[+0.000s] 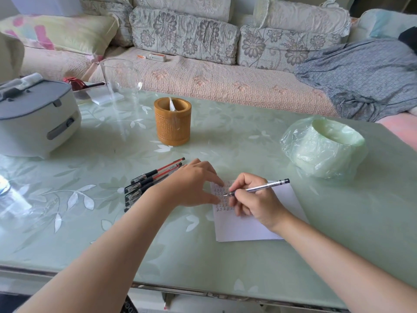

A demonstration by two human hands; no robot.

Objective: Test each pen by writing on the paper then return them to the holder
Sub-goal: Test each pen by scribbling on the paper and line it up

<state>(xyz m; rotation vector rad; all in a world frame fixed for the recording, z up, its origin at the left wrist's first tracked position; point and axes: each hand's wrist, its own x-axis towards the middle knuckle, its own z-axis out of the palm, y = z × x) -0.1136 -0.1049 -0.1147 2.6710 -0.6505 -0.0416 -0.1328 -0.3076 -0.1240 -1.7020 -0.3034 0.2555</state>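
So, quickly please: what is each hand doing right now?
Left hand: open, fingertips pressing on the paper.
Right hand: holding a pen, tip at the paper.

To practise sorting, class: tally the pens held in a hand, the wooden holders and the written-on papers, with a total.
Pen held in right hand: 1
Wooden holder: 1
Written-on paper: 1
Total: 3
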